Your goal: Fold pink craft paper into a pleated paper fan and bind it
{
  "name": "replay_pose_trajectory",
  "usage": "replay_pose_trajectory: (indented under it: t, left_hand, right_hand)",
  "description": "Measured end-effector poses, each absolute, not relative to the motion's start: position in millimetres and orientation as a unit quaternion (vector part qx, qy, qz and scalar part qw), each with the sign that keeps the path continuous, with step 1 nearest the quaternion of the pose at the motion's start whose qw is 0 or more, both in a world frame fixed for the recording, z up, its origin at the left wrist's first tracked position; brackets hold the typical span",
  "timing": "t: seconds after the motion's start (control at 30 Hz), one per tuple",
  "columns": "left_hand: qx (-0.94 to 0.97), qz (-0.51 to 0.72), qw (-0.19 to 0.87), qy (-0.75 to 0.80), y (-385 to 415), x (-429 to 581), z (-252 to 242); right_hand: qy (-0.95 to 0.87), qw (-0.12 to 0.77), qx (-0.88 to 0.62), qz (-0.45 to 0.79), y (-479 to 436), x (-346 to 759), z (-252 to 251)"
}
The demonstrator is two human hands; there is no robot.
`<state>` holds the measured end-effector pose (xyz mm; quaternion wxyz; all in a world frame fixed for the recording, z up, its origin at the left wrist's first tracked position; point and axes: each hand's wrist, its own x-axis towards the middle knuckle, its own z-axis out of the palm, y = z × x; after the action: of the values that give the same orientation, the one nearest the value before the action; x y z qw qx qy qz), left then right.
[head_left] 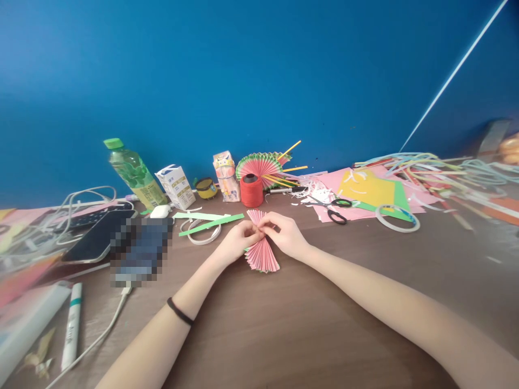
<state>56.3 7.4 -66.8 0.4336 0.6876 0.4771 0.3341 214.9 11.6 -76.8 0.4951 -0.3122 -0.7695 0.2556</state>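
- One brown table (259, 329), beneath the grip.
- Left hand (239, 241) and right hand (287, 235), fingertips together, clamped mid-length on the pleated fan (263, 257).
- Pleated fan, flaring nearside and farside of the grip.
- Red spool (251, 193), just beyond the grip.

Wall (259, 81): blue, it fills the upper part of the view.
White line (454, 75): thin, straight, slanting at the right side.
Table (324, 346): brown, with faint wood grain, standing against the wall.
Light: soft, wall paler at far left.
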Motion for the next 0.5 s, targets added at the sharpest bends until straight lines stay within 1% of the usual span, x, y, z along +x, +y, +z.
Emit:
replay_pose_trajectory:
  t: [0.27, 0.5]
  left_hand:
    - [0.701, 0.329, 0.424, 0.471, 7.8, 55.9, -66.2]
    - [0.691, 0.336, 0.446, 0.459, 8.1, 55.6, -65.6]
  right_hand:
    - [-0.786, 0.494, -0.298, 0.223, 11.8, 214.5, -78.0]
    - [-0.791, 0.502, -0.288, 0.200, 12.1, 214.3, -78.4]
